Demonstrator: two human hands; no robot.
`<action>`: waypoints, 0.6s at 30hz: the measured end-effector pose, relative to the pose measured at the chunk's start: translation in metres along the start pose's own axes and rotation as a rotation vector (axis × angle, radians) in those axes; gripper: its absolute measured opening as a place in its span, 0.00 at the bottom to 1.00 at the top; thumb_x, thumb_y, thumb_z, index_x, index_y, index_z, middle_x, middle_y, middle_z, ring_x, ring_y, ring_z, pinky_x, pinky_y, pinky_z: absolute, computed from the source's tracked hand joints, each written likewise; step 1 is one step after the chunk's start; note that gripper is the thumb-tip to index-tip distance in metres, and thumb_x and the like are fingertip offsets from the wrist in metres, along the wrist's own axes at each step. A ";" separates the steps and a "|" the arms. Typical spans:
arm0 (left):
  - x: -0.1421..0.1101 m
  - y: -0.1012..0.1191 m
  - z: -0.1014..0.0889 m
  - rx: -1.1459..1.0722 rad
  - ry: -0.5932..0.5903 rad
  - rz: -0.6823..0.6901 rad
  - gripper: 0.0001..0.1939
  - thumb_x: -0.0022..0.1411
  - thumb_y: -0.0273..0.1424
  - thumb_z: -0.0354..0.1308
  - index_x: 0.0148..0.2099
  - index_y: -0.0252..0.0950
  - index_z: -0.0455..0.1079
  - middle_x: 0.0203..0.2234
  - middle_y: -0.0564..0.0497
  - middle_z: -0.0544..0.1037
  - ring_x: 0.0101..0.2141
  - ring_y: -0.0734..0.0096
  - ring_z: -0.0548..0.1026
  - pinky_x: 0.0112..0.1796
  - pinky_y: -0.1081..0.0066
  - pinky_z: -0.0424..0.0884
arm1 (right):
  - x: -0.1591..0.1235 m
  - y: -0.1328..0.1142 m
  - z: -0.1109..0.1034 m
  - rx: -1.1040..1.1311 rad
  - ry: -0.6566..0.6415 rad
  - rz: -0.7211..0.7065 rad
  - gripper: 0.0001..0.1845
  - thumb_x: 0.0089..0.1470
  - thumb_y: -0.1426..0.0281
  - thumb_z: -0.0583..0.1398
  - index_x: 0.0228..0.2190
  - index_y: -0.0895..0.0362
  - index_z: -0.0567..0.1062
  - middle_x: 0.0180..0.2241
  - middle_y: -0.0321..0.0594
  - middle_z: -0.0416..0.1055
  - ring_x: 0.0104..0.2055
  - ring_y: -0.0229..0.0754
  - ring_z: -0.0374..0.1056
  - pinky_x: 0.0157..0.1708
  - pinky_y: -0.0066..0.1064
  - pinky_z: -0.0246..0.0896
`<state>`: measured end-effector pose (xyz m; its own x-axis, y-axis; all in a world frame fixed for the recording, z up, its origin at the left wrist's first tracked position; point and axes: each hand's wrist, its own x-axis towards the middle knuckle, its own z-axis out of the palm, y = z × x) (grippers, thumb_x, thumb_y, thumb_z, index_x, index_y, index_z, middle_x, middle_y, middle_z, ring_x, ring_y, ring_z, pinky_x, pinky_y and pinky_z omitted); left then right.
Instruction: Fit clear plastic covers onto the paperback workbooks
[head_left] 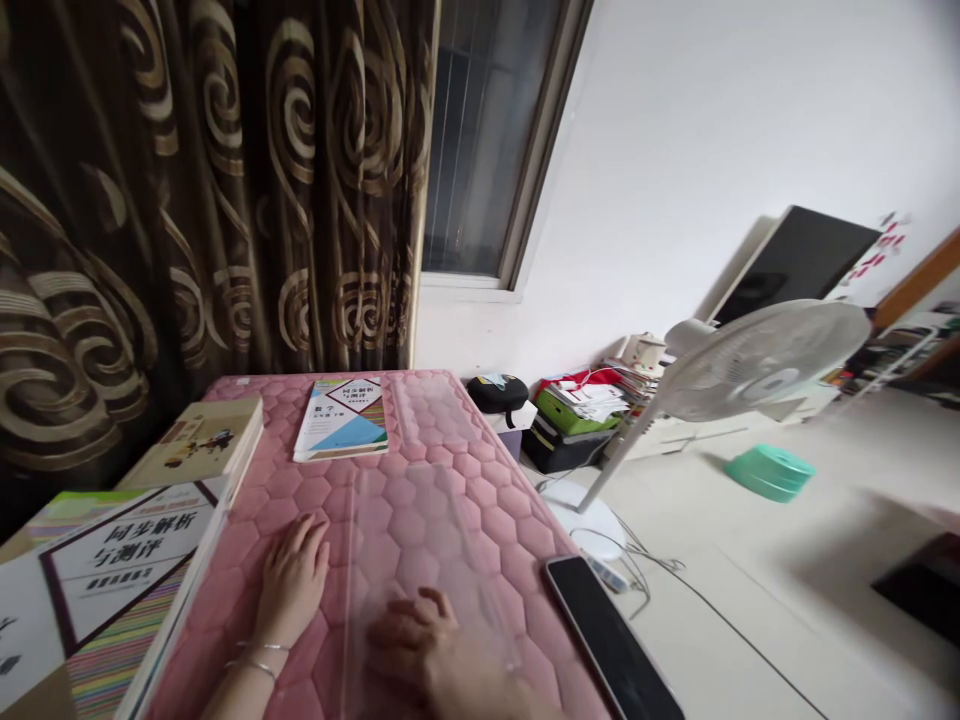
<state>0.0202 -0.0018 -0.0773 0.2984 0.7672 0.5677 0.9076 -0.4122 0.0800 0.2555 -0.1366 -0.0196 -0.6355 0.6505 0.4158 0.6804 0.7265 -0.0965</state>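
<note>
My left hand (294,580) lies on the pink quilted surface (262,515), fingers stretched out and nothing held, with two thin bracelets at the wrist. Just right of it, a clear plastic book cover (409,515) is spread flat. My right hand (420,640) rests on the lower part of this cover, fingers apart and slightly bent, a little blurred. Beyond the cover lies a thin workbook (343,420) with a white and blue front. A second clear plastic cover (435,408) lies to the right of that workbook.
Thick books (127,580) are piled at the left edge, with a beige book (199,440) behind. A black phone (611,635) lies at the right edge. Past it stand a white fan (750,360) and a green stool (769,472) on the floor. A patterned curtain (300,180) hangs behind.
</note>
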 end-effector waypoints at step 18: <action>0.000 0.011 -0.015 -0.219 -0.008 -0.170 0.15 0.63 0.31 0.46 0.44 0.37 0.73 0.50 0.42 0.74 0.51 0.57 0.71 0.52 0.53 0.65 | -0.040 0.064 0.015 0.184 0.239 1.119 0.22 0.52 0.65 0.51 0.43 0.63 0.74 0.25 0.43 0.73 0.26 0.44 0.69 0.27 0.32 0.63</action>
<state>0.0257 -0.0130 -0.0642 0.1504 0.8377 0.5250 0.8594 -0.3733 0.3495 0.3191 -0.1128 -0.0555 0.3870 0.9056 0.1735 0.7430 -0.1948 -0.6403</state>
